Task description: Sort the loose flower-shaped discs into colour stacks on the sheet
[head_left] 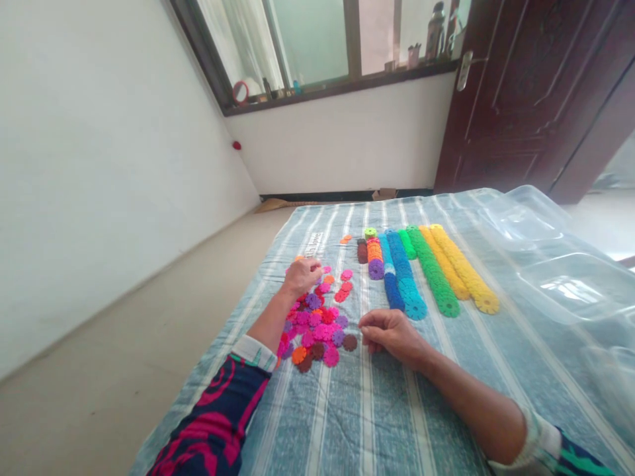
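My left hand (300, 276) hovers at the far edge of a loose pile of notched plastic discs (325, 330), mostly pink with purple, orange, red and brown ones. Its fingers are pinched together; what they hold, if anything, is hidden. My right hand (394, 336) is low over the cloth just right of the pile, close to a brown disc (350, 342). Its fingers are curled toward the thumb, and I cannot make out anything in them. A few red discs (343, 291) lie slightly apart, beyond the pile.
Rows of overlapping discs lie farther right: yellow (461, 268), green (432, 272), blue (407, 281), with shorter orange (374, 250) and brown (362, 251) stacks. Clear plastic containers (580, 258) stand at the right edge of the striped cloth (342, 430). A dark red door (526, 99) is behind.
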### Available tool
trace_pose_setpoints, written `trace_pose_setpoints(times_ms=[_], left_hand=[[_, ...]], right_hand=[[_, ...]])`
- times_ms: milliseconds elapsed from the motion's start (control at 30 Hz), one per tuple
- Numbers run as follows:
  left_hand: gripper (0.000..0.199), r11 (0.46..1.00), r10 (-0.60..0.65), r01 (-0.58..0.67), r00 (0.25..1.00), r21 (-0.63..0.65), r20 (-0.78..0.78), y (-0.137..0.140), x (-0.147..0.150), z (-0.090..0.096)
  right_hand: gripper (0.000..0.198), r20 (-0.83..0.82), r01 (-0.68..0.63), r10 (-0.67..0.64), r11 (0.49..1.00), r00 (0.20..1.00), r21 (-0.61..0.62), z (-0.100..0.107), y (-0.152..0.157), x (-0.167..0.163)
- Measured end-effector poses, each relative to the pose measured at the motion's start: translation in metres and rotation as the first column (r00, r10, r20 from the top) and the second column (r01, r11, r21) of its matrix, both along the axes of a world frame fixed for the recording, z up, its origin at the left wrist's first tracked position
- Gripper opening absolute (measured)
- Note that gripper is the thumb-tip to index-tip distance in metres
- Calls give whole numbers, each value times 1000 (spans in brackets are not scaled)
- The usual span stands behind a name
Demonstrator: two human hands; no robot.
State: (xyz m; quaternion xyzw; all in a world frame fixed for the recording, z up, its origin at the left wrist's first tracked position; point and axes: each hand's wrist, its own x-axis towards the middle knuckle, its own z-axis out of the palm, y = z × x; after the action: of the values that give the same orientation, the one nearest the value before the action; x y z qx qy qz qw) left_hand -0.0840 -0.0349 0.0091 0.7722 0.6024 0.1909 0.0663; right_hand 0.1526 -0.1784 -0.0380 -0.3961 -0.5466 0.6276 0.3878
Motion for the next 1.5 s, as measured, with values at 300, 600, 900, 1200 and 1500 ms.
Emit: trace_pose_setpoints(times_ms=[300, 600, 900, 1200, 1500], left_hand=[[14, 944, 323, -320, 946, -83, 22, -50, -83, 1], [14, 908, 379, -389, 921, -156, -91, -55, -77, -8], [15, 944, 292, -282, 956, -170, 36, -43, -83, -18], [10, 948, 316, -293, 898, -121, 304, -41, -87, -29], [18, 944, 328, -280, 725, -175, 605, -49, -78, -27]], right_hand=[[26, 10, 33, -33, 999, 999, 3, 0, -4, 2], [35, 102, 63, -69, 996, 992, 62, -2, -7, 5], [30, 103, 97, -102, 994, 989, 54, 2, -5, 1], [29, 99, 104, -109, 993, 989, 57, 1, -4, 2], [25, 56, 98, -99, 995, 993, 28, 1, -4, 1]])
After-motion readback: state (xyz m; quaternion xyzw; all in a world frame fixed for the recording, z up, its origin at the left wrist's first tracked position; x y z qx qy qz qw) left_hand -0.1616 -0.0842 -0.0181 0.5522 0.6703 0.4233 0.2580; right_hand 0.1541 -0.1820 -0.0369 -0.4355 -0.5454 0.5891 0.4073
